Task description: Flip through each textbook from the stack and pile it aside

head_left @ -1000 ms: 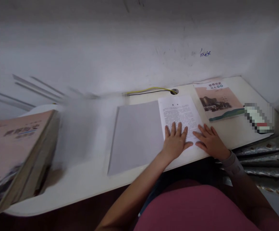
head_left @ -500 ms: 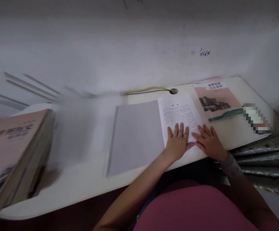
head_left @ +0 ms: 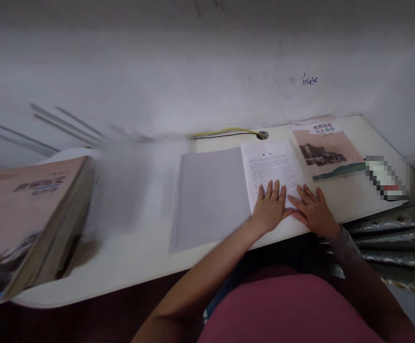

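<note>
Steadying the printed page [head_left: 268,166] looks like the current step — left hand [head_left: 270,206] spread on it, right hand [head_left: 313,210] spread at its right edge, the open booklet [head_left: 225,188] on the white desk [head_left: 132,267] — so moving on calls for lifting either hand.

Study nook (seemingly), desk [head_left: 132,259], open book [head_left: 236,186]

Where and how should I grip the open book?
Probably by the left edge of the book, coming from the left: it lies flat with that edge uncovered, while the left hand and right hand are both at the printed page.
</note>
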`<state>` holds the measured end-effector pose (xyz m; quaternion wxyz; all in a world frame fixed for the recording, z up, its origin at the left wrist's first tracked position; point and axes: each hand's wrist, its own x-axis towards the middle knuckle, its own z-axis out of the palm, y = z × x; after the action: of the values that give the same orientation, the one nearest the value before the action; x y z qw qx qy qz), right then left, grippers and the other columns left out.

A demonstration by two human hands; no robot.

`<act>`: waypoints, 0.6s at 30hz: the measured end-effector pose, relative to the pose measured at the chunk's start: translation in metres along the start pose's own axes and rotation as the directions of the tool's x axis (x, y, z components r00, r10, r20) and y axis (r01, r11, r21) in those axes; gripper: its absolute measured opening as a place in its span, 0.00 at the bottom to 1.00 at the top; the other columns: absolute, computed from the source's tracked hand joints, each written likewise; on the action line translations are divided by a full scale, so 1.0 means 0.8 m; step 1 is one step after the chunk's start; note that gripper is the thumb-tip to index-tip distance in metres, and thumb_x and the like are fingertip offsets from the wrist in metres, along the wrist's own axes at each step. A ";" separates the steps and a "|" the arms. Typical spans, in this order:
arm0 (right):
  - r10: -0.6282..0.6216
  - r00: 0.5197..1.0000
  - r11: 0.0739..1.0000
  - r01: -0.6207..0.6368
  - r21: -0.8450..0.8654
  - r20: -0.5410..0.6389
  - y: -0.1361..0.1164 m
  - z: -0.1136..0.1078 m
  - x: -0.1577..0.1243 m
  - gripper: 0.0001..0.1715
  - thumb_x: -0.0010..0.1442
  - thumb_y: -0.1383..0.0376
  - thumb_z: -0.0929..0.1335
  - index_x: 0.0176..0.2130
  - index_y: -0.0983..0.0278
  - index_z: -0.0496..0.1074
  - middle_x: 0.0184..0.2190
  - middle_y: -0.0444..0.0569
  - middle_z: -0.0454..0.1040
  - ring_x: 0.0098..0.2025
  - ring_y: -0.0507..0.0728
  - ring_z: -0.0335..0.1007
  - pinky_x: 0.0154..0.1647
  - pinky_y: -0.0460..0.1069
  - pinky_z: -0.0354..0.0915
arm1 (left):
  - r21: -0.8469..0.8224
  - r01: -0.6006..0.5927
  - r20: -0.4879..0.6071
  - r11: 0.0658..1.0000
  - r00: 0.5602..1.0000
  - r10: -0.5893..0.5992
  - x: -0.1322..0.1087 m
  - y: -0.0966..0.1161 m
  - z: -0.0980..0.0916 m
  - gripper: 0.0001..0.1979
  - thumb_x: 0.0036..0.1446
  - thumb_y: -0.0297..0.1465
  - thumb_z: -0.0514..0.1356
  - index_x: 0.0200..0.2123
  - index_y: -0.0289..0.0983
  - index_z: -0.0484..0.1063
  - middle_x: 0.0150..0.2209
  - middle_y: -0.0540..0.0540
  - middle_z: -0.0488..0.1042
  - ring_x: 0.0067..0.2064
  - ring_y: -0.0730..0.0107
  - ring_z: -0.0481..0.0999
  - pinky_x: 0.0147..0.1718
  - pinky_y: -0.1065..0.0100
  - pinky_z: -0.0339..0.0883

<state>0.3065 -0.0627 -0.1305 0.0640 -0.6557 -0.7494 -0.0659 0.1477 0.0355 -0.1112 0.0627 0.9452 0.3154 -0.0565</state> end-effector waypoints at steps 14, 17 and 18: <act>-0.059 0.995 0.997 0.056 -0.043 -0.074 0.012 0.013 -0.008 0.25 0.66 0.56 0.59 0.60 0.57 0.64 0.63 0.61 0.60 0.64 0.69 0.56 0.57 0.68 0.54 | -0.252 0.528 -0.268 0.811 0.767 -0.583 -0.123 -0.173 0.021 0.39 0.64 0.49 0.41 0.66 0.24 0.46 0.66 0.22 0.48 0.67 0.41 0.46 0.59 0.42 0.51; -0.064 0.995 0.997 0.061 -0.048 -0.072 0.004 0.011 -0.007 0.25 0.66 0.56 0.59 0.59 0.59 0.65 0.62 0.61 0.62 0.63 0.69 0.57 0.57 0.68 0.54 | -0.265 0.502 -0.288 0.823 0.773 -0.565 -0.146 -0.203 0.041 0.41 0.63 0.51 0.41 0.64 0.20 0.49 0.64 0.20 0.50 0.67 0.41 0.47 0.60 0.44 0.52; -0.067 0.995 0.997 0.064 -0.049 -0.071 0.000 0.009 -0.007 0.25 0.66 0.56 0.59 0.59 0.59 0.65 0.62 0.60 0.62 0.63 0.69 0.57 0.57 0.69 0.53 | -0.266 0.495 -0.304 0.827 0.771 -0.560 -0.151 -0.208 0.045 0.42 0.63 0.52 0.41 0.64 0.20 0.49 0.64 0.20 0.51 0.67 0.41 0.47 0.60 0.44 0.52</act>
<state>0.3074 -0.0665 -0.1389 0.0736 -0.6292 -0.7660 -0.1092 -0.0511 0.0912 -0.1430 0.0646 0.8022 0.5783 0.1339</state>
